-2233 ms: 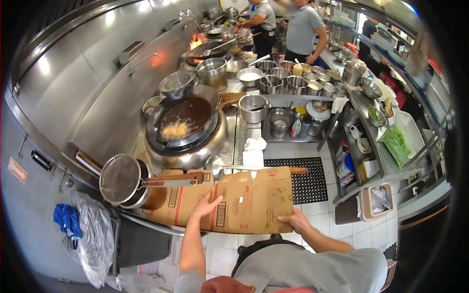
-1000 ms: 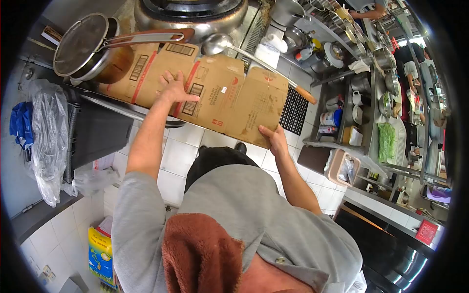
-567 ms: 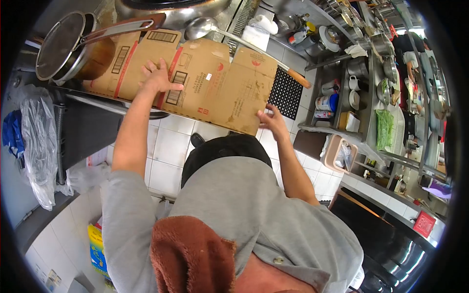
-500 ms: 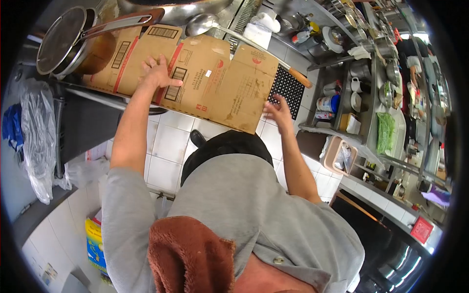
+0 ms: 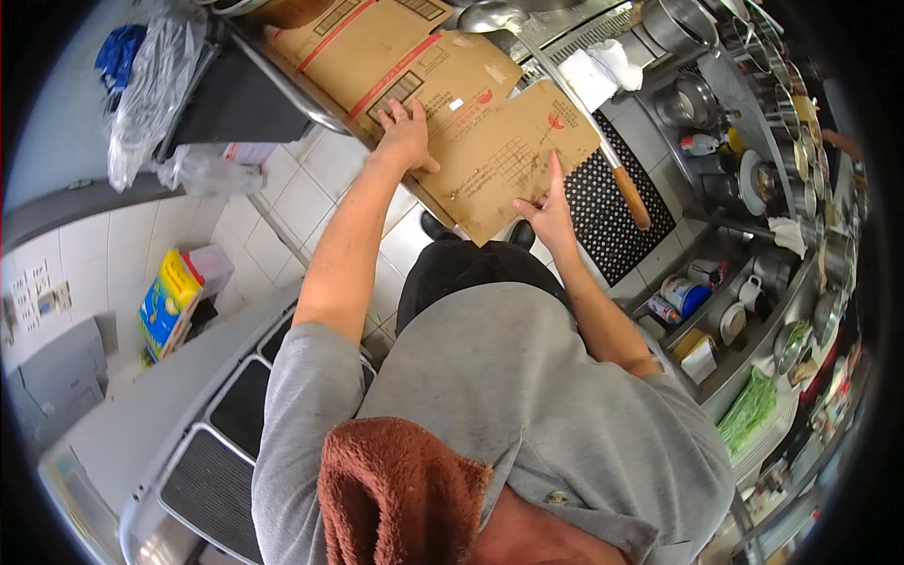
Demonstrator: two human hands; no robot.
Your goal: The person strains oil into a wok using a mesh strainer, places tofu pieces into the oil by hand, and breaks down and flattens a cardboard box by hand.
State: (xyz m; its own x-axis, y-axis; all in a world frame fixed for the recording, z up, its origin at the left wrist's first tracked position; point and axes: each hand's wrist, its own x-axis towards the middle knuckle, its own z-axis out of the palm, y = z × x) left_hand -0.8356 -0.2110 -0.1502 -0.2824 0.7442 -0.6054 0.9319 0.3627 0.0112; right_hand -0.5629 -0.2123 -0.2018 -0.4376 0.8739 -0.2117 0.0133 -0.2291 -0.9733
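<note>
A flattened brown cardboard box (image 5: 471, 132), printed in red and black and stained near its front end, lies across the counter and sticks out over its edge in front of me. My left hand (image 5: 407, 141) rests on the cardboard with its fingers spread. At the right front edge, my right hand (image 5: 551, 215) grips the end panel, its thumb and a finger on the edge; its other fingers are partly hidden. Beyond the cardboard shows a ladle (image 5: 494, 17), its long shaft running along the right side to a wooden handle (image 5: 631, 198).
A white cloth (image 5: 603, 73) lies right of the ladle. Shelves hold metal pots (image 5: 680, 102) and leafy greens (image 5: 750, 411). A black perforated mat (image 5: 617, 221) covers white floor tiles. Plastic bags (image 5: 155, 85) hang at the left, above a black step stool (image 5: 212, 480).
The view has shifted, so the counter sits higher and further right. My right hand has come in from beside the cardboard to its edge. The end panel now overlaps its neighbour more.
</note>
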